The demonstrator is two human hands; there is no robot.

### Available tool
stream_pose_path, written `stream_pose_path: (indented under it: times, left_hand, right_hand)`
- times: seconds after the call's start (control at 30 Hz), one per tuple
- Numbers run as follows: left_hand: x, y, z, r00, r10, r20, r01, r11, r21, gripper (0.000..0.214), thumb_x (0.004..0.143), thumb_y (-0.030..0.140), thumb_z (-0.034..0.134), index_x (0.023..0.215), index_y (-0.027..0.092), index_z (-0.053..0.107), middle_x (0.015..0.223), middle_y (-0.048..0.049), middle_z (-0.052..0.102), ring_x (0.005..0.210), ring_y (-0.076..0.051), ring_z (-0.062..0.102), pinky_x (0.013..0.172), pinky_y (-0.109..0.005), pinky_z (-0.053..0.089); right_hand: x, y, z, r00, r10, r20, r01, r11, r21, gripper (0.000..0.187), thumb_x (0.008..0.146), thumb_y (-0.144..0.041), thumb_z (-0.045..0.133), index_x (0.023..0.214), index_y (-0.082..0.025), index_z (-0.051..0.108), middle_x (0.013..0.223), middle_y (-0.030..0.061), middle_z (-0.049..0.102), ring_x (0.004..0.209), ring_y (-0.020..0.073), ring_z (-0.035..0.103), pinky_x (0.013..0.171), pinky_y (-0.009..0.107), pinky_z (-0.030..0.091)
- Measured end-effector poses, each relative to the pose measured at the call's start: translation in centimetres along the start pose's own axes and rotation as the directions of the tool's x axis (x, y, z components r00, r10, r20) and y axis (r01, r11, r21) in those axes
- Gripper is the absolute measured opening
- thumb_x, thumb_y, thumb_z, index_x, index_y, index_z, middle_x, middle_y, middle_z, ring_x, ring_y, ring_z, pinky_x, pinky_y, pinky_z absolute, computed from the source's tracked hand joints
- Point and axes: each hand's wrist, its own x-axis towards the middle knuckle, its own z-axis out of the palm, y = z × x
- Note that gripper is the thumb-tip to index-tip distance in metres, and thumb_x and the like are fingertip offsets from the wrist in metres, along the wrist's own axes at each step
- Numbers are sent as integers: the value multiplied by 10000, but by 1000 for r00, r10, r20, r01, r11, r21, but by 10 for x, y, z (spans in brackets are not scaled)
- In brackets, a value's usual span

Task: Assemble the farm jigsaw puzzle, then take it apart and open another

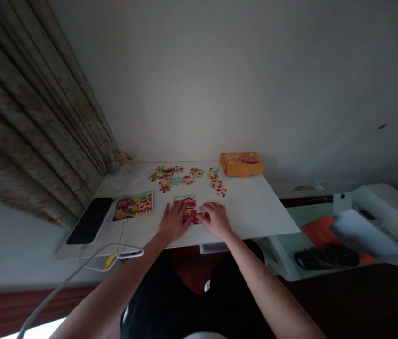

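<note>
Meanwhile, the left hand [173,221] lay open on the jigsaw puzzle [186,203]; the right hand [216,219] touched it, grip unclear.

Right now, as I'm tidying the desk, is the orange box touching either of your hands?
No, the orange box sits at the far edge of the white table, apart from the left hand and the right hand.

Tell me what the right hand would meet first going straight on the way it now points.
The right hand points left, so the red puzzle pieces at its fingertips come first, though depth is hard to judge here. The left hand lies beyond them.
</note>
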Motion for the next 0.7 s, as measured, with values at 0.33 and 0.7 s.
stream_pose_path:
  times: [0.33,0.7]
  left_hand:
    - [1,1,-6,999,-27,16,28,997,-68,576,1044,457,428,1548,179,457,1632,-146,436,1527,-298,379,1284,-583,222]
    - [1,2,1,998,-44,-52,38,994,-105,519,1026,397,477,1506,202,507,1588,-129,501,1496,-300,425,1274,-584,253]
  right_hand:
    - [96,64,-1,970,217,-109,-208,974,88,163,948,-261,632,1034,-191,750,1099,111,743,1068,247,680,963,381,526]
    - [202,-20,64,963,-115,245,130,990,-48,427,1023,-396,568,1429,-272,614,1528,87,571,1418,262,505,1167,464,406]
